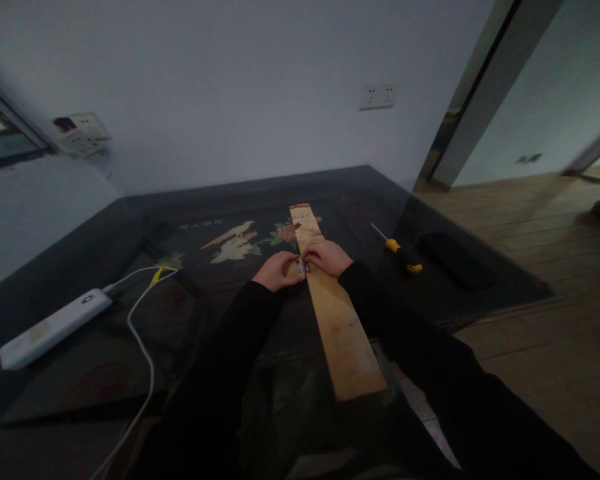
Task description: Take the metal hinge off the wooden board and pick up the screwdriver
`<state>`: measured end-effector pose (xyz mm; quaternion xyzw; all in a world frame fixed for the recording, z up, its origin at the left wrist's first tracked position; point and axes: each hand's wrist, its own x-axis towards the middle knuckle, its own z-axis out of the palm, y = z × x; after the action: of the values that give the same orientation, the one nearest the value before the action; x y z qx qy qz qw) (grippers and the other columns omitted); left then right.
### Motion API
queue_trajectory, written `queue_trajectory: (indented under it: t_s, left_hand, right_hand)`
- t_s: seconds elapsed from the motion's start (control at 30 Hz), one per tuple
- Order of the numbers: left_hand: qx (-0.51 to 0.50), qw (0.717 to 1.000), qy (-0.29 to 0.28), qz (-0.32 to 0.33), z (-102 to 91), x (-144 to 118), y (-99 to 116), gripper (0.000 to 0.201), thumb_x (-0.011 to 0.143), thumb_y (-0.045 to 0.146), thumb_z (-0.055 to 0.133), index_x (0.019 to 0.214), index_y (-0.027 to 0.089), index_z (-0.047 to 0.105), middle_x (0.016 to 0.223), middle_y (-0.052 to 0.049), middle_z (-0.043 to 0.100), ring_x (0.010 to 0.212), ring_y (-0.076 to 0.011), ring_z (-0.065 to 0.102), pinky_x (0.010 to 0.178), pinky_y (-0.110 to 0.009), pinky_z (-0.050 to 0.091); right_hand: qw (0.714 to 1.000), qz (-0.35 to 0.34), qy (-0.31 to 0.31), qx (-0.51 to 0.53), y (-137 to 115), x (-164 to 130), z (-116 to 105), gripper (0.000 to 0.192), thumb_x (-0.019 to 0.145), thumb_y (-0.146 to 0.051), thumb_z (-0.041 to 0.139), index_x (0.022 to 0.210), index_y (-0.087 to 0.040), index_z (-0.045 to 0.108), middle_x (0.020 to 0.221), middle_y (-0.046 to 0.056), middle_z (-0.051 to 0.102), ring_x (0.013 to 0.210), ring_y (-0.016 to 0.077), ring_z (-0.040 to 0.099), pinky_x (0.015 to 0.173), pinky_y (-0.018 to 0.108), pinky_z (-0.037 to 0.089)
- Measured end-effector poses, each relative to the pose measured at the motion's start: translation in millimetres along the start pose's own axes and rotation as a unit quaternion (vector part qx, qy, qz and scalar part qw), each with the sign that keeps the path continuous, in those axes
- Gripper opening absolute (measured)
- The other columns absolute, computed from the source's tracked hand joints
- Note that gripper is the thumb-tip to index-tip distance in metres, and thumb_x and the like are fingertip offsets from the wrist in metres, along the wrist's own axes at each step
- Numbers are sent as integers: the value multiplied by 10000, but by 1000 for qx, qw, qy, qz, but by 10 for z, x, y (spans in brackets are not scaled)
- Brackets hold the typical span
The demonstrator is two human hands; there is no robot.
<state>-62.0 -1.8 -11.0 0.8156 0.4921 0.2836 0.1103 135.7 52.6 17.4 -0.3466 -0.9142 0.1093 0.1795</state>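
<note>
text: pale characters on dark tabletop point(200, 225) | too blurred to read

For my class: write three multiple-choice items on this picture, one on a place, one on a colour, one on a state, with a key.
1. Where does the screwdriver lie?
A. right of the wooden plank
B. on the power bank
C. on the floor

2. What colour is the power bank?
A. red
B. white
C. green

3. What are both hands doing?
A. hanging in the air
B. resting on the plank at a small metal hinge
C. gripping the screwdriver

Key: A, it lies on the dark table right of the plank; B, its case is white; B, left hand and right hand flank the hinge.
</note>
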Motion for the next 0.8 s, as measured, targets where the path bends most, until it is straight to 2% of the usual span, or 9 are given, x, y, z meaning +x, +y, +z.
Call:
queue_trajectory:
  t_s: [0.1, 0.23, 0.33, 0.5, 0.67, 0.8]
  left_hand:
    - [3, 1000, -3, -1, -5, 1, -1, 488, 702, 429, 702, 1082, 139, 600, 1068, -126, 637, 1007, -254, 605, 910, -403, 477]
    - [2, 1000, -7, -3, -6, 3, 1, 497, 703, 437, 703, 1089, 142, 598, 1080, -129, 638, 1021, -258, 600, 920, -416, 471]
    - [1, 1000, -5, -5, -6, 6, 6, 492, 700, 436, 706, 1086, 149, 602, 1077, -125, 641, 1019, -260, 602, 917, -421, 473]
    - [3, 1000, -9, -5, -16, 7, 10, 503, 702, 447, 704, 1088, 139, 608, 1087, -132, 639, 1028, -264, 602, 929, -417, 470]
    - [7, 1000, -12, -5, -31, -1, 15, 490, 701, 447, 710, 1078, 149, 614, 1073, -126, 644, 1017, -257, 604, 927, -419, 469]
    - [10, 1000, -15, -11, -42, -1, 21, 496, 701, 448, 709, 1077, 139, 616, 1067, -132, 645, 1010, -258, 605, 920, -419, 471]
  right_hand:
    - [999, 26, 14, 20, 10, 13, 24, 237, 828, -364, 619, 987, -190, 643, 876, 30, 644, 794, 137, 559, 667, 234, 335]
    - [998, 50, 35, 5, -16, 22, 58, 272, 819, -449, 612, 872, -182, 618, 843, 28, 626, 727, 127, 527, 619, 236, 298]
    - [998, 44, 39, -7, -42, 18, 58, 219, 855, -408, 577, 837, -192, 610, 877, 30, 636, 771, 137, 543, 622, 241, 298]
    - [999, 9, 38, -13, -30, 5, 43, 130, 870, -329, 568, 885, -218, 634, 951, 26, 640, 872, 148, 563, 685, 243, 335]
    - [998, 39, 42, -17, -22, 7, 65, 250, 836, -456, 587, 882, -214, 633, 902, 25, 633, 800, 149, 561, 652, 247, 343]
    - [998, 22, 45, -41, -49, 10, 59, 211, 861, -383, 575, 827, -182, 631, 929, 47, 626, 880, 161, 560, 688, 252, 357]
